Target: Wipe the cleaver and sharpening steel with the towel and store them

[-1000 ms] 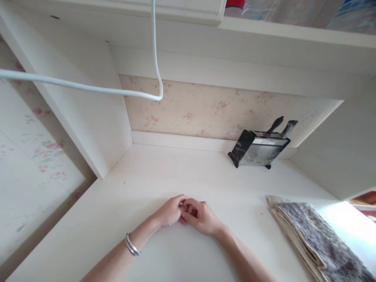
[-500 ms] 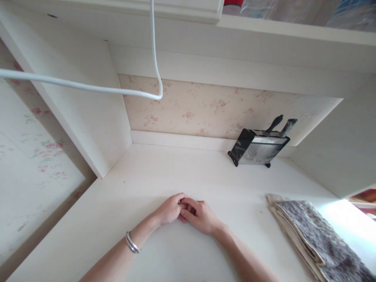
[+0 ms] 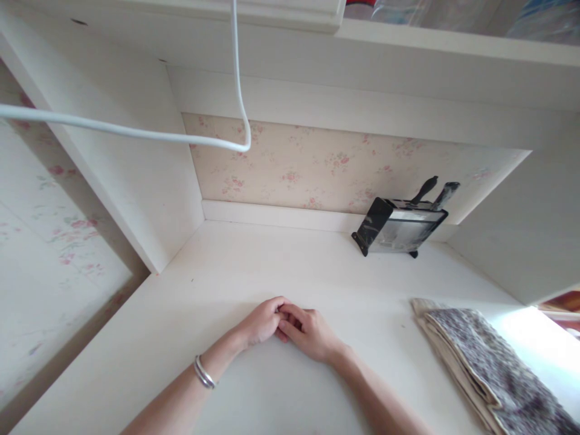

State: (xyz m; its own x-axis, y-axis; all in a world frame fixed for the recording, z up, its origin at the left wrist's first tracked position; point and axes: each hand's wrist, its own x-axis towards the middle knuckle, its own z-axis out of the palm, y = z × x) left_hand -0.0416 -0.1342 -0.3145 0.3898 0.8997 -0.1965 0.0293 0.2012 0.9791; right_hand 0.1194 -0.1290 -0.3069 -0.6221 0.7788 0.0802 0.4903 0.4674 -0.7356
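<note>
My left hand (image 3: 263, 323) and my right hand (image 3: 315, 335) rest together on a white countertop (image 3: 235, 260), fingers curled and loosely clasped into each other. The right fingers and thumb lie over the left fingertips, so those are partly hidden. No object shows in either hand. A silver bangle (image 3: 203, 371) circles my left wrist. The nearest thing to my right arm is a folded grey-and-beige cloth (image 3: 489, 356) on the right.
A black-framed knife holder (image 3: 399, 232) with two handles sticking up stands at the back right. Across the upper left hangs a white cable (image 3: 181, 139). A white cabinet (image 3: 290, 54) overhangs the counter, and a side panel (image 3: 136, 151) bounds the left.
</note>
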